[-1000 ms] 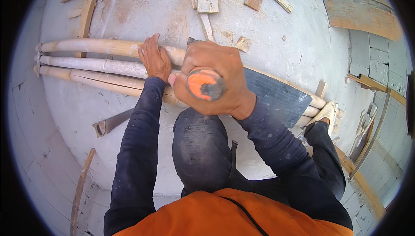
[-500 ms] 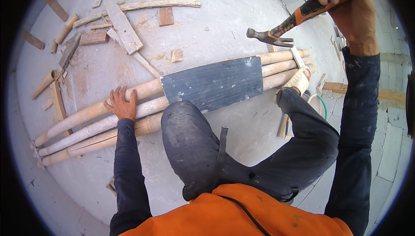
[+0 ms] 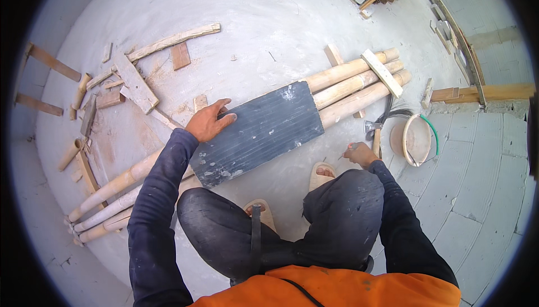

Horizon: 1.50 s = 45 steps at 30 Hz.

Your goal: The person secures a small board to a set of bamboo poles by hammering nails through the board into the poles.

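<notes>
My left hand [image 3: 210,120] rests at the upper left edge of a dark, paint-spotted board [image 3: 264,130], fingers stretched out. The board lies across three bamboo poles [image 3: 348,85] placed side by side on the floor. A pale wooden strip [image 3: 382,74] crosses the poles near their right end. Low beside my right knee, my right hand [image 3: 362,155] is closed; a thin dark bit shows at its fingertips, too small to name. The claw hammer does not show in view.
Right of my hand lie a metal-headed tool [image 3: 371,127] with a wooden handle, dark strands [image 3: 393,115] and a bucket [image 3: 412,138] with a green-covered handle. Wood scraps [image 3: 135,82] lie at left. Block walls [image 3: 477,161] stand at right.
My right hand has come down from high right, and the hammer it held is out of view. My left hand has moved from the poles to the board. My right foot has come off the poles.
</notes>
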### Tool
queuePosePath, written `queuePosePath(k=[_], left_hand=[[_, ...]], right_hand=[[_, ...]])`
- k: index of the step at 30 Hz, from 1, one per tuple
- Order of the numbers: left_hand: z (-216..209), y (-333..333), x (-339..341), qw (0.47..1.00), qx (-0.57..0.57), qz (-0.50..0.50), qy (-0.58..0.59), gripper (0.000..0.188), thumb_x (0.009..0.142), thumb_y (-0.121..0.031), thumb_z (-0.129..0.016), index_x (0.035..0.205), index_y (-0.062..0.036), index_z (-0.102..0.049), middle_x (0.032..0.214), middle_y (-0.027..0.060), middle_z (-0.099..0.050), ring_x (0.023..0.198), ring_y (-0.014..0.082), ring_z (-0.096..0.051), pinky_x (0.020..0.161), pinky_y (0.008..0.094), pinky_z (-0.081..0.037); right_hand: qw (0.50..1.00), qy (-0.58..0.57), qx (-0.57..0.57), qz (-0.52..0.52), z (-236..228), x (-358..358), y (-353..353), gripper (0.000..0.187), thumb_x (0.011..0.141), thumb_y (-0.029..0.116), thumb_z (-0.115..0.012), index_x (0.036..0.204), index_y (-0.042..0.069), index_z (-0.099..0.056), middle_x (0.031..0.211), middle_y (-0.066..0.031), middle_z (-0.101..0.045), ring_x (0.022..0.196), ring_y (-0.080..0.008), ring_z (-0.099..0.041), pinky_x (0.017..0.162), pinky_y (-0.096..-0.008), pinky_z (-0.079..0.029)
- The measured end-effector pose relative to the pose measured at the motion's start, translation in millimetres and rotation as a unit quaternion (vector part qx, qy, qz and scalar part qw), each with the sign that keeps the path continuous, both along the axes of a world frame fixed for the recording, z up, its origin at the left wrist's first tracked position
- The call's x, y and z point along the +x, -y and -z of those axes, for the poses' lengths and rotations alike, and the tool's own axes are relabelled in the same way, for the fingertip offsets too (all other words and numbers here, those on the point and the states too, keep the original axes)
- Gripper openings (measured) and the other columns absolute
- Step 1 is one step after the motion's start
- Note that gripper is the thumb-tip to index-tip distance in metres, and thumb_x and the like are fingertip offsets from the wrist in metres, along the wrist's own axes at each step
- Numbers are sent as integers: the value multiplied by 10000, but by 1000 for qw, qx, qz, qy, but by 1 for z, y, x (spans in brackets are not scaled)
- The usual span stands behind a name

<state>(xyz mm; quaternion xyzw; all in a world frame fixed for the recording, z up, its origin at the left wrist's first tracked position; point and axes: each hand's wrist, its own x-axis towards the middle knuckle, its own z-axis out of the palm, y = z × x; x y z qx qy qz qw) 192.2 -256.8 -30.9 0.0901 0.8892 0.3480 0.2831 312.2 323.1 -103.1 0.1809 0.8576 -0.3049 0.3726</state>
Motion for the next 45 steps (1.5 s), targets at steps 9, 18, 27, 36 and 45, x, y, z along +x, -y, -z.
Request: queuePosePath(k=[9,18,27,36,45], left_hand=[[27,-141,-55,993,-113,-5,36,794,951,-666,-691,1207,86,-698,1045,308,-751,964,412,-759,917,460,-575],[29,-151,-64,985,-167,-17,46,805,928,-695,-693,1156,77,-714,966,294,-763,912,410,-771,896,444,-590],[25,-166,-33,978,-167,-116,-42,693,887,-642,-747,1023,37,-714,833,238,-745,754,338,-756,736,447,-596],[16,-180,-34,975,-157,-153,-29,596,884,-577,-772,972,8,-694,765,174,-726,697,274,-722,695,421,-576],[19,-174,-30,970,-163,-180,-17,575,872,-601,-778,871,-31,-707,733,143,-719,673,264,-711,669,408,-560]], right_hand=[[998,24,-49,-24,66,-6,-20,454,904,410,-838,985,-31,-767,805,-160,-757,714,-291,-733,697,-422,-580],[768,-589,42,-248,0,-216,37,609,1003,571,-687,1394,104,-689,1327,-176,-700,1330,-342,-609,1184,-494,-431],[787,-327,58,-521,29,-288,65,994,852,960,-534,1253,65,-699,1084,-161,-721,1087,-325,-697,954,-477,-524],[788,-353,64,-500,32,-296,61,1036,751,1025,-555,1058,51,-728,923,-160,-719,899,-339,-725,818,-476,-560],[783,-356,77,-504,33,-289,74,1035,761,1022,-549,1070,48,-718,909,-163,-725,892,-342,-729,816,-469,-558]])
